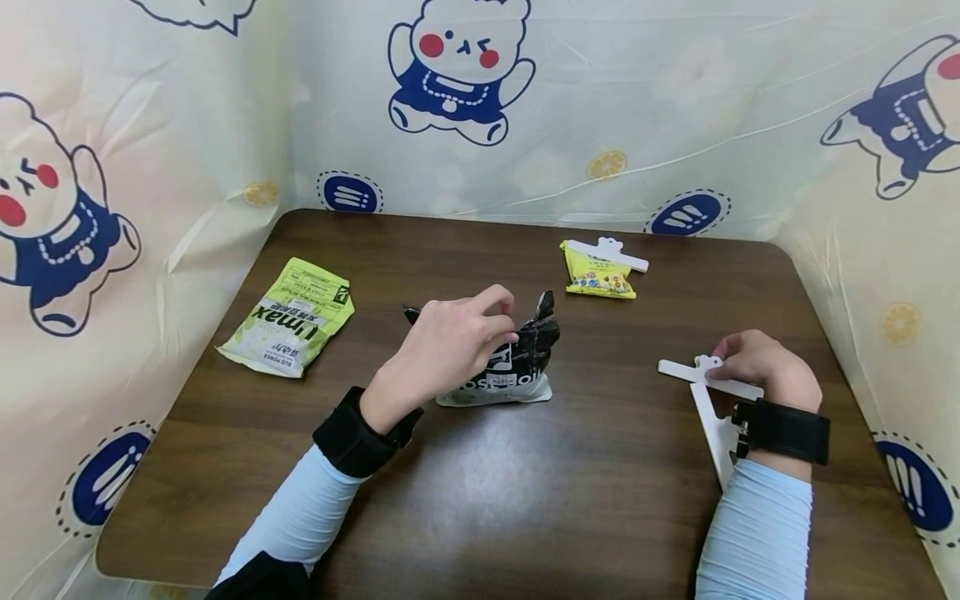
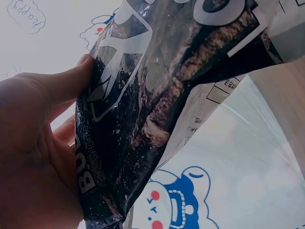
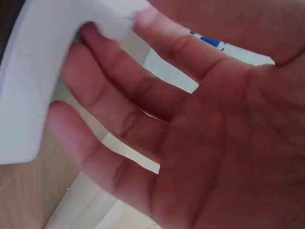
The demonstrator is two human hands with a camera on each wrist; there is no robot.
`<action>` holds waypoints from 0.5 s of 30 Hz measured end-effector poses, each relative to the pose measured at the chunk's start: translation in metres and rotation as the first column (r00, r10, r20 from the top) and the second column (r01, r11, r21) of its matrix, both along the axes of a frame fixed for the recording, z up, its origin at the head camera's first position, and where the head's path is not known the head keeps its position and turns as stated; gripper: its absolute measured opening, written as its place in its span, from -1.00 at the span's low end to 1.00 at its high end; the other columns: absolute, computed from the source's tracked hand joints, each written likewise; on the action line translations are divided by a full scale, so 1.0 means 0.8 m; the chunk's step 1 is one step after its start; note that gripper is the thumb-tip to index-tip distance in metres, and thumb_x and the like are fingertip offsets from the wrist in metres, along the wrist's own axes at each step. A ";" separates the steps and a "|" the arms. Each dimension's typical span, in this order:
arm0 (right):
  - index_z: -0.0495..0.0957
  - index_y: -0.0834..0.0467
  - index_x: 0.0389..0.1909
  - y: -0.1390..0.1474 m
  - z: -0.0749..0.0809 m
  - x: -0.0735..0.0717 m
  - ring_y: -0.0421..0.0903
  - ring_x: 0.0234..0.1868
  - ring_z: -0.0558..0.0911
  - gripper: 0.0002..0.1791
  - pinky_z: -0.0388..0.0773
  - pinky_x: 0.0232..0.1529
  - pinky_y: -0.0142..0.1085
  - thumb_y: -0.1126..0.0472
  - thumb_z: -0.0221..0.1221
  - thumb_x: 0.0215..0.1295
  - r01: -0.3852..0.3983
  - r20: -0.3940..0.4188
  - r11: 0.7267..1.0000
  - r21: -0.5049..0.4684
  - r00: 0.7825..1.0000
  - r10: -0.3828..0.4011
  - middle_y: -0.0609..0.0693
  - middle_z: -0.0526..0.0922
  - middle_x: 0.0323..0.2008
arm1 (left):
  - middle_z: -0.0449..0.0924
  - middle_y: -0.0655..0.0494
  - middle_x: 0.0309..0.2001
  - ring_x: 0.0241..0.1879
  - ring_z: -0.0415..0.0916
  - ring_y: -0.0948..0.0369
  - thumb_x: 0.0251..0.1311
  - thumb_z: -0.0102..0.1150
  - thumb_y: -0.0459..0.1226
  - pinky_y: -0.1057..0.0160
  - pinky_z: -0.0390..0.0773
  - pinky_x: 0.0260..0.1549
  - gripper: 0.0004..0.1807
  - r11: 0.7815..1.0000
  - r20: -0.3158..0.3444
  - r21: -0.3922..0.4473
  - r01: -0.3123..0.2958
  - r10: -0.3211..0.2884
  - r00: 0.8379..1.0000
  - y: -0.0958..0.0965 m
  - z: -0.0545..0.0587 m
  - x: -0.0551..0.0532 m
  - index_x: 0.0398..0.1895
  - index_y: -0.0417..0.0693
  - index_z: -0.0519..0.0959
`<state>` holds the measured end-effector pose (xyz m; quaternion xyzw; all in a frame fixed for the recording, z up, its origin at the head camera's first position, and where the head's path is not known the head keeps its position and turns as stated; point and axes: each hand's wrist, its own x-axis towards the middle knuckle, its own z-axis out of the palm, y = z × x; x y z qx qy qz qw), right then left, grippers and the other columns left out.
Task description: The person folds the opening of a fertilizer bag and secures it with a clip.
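A black and grey bag (image 1: 517, 375) of what looks like potting soil stands in the middle of the table, its top edge crumpled. My left hand (image 1: 457, 340) grips that top; in the left wrist view the thumb and fingers pinch the bag's black film (image 2: 128, 90). On the right, my right hand (image 1: 772, 367) holds a white bag clip (image 1: 677, 370) by its small middle tab. The clip's white plastic (image 3: 28, 95) touches the fingertips in the right wrist view. A second white bag clip (image 1: 708, 429) lies below it, partly hidden by the wrist.
A green and white pouch (image 1: 296, 317) lies at the left of the table (image 1: 480, 517). At the back right is a small yellow packet (image 1: 600, 277) with a white clip (image 1: 609, 252) across its top. A printed curtain (image 1: 585, 100) closes off the back and sides.
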<state>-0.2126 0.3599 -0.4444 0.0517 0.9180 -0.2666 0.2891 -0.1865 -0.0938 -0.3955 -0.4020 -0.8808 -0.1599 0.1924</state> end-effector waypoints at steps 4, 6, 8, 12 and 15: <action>0.62 0.37 -0.14 -0.002 -0.002 -0.003 0.19 -0.20 0.53 -0.66 0.48 -0.24 -0.02 0.15 0.39 0.30 -0.047 -0.091 0.999 -0.017 0.995 0.046 0.21 0.67 -0.27 | 0.63 0.14 -0.11 -0.58 0.50 0.25 0.38 0.36 -0.18 0.25 0.36 -0.76 -0.89 1.000 0.001 0.000 0.003 -0.003 1.000 0.001 0.000 0.000 -0.32 0.07 0.78; 0.64 0.32 -0.16 -0.007 0.003 -0.003 0.16 -0.21 0.54 -0.72 0.48 -0.26 -0.08 0.16 0.38 0.34 -0.094 -0.178 0.995 -0.043 0.980 0.085 0.19 0.68 -0.26 | 0.64 0.15 -0.14 -0.56 0.52 0.25 0.37 0.36 -0.19 0.25 0.40 -0.74 -0.89 1.000 -0.002 -0.003 0.002 -0.002 1.000 0.002 0.000 0.000 -0.33 0.05 0.77; 0.61 0.29 -0.15 -0.018 0.013 -0.001 0.13 -0.21 0.55 -0.77 0.51 -0.26 -0.13 0.20 0.36 0.38 -0.153 -0.285 0.984 -0.097 0.951 0.120 0.19 0.67 -0.24 | 0.65 0.16 -0.18 -0.52 0.55 0.24 0.37 0.36 -0.19 0.24 0.44 -0.72 -0.89 1.000 -0.005 -0.007 0.001 -0.001 1.000 0.002 0.000 0.000 -0.33 0.03 0.76; 0.43 0.27 0.10 -0.055 0.044 0.008 0.11 -0.19 0.58 -0.72 0.56 -0.21 -0.19 0.30 0.23 0.49 -0.317 -0.404 0.904 -0.288 0.896 0.185 0.25 0.63 -0.14 | 0.69 0.18 -0.28 -0.39 0.58 0.19 0.37 0.36 -0.20 0.22 0.54 -0.64 -0.89 1.000 -0.015 -0.021 -0.003 0.003 1.000 0.002 0.001 0.000 -0.32 0.01 0.75; 0.31 0.23 0.28 -0.092 0.066 0.017 0.13 -0.04 0.53 -0.66 0.52 -0.06 -0.13 0.33 0.08 0.58 -0.429 -0.396 0.813 -0.394 0.877 0.271 0.24 0.55 0.06 | 0.72 0.18 -0.30 -0.33 0.54 0.15 0.38 0.35 -0.21 0.21 0.60 -0.58 -0.89 1.000 -0.014 -0.029 -0.004 0.004 1.000 0.003 0.002 0.000 -0.31 0.01 0.77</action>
